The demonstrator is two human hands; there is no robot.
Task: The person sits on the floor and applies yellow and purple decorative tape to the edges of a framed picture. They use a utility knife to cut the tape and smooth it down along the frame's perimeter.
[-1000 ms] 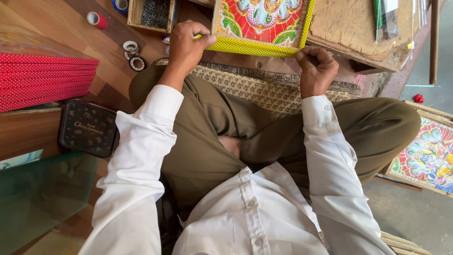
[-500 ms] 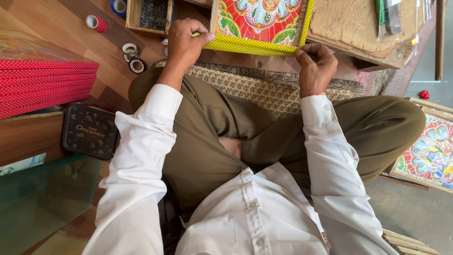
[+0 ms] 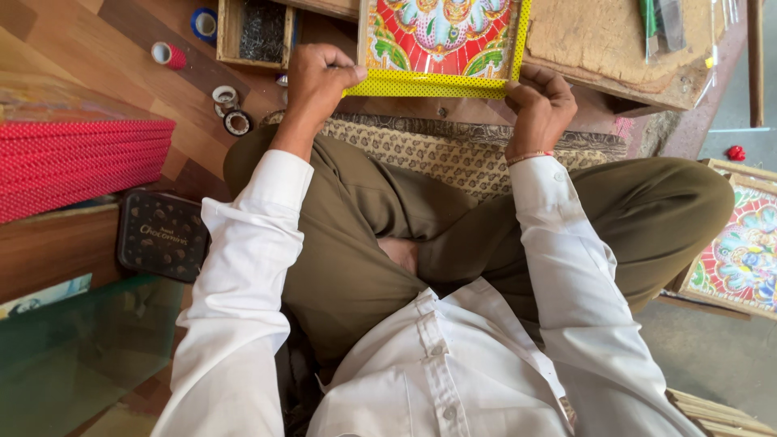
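Two hands on one picture: a framed panel [image 3: 441, 44] with a yellow dotted border and a red, green and white painted design sits at top centre of the frame, resting on a worn wooden board [image 3: 615, 44]. Lower left there's a dark rectangular box [image 3: 160, 236] with pale lettering on its lid, lying flat on the wood floor. Above it, far left, a stack of red dotted strips [image 3: 77, 166]. Upper left has a few tape rolls [image 3: 228, 109] and a small wooden tray [image 3: 257, 31] full of dark little bits, too small to tell what. At the right edge, another painted panel [image 3: 740, 247] in a plain wooden frame leans near the knee. A patterned cloth [image 3: 453, 150] lies across the lap just under the yellow border.

Left hand [image 3: 318, 81] is curled up with fingers pinched shut on the lower left corner of the yellow edge. Right hand [image 3: 541, 105] is bent at the wrist, fingers clamped on the lower right corner. Both arms in white sleeves reach forward over crossed legs.
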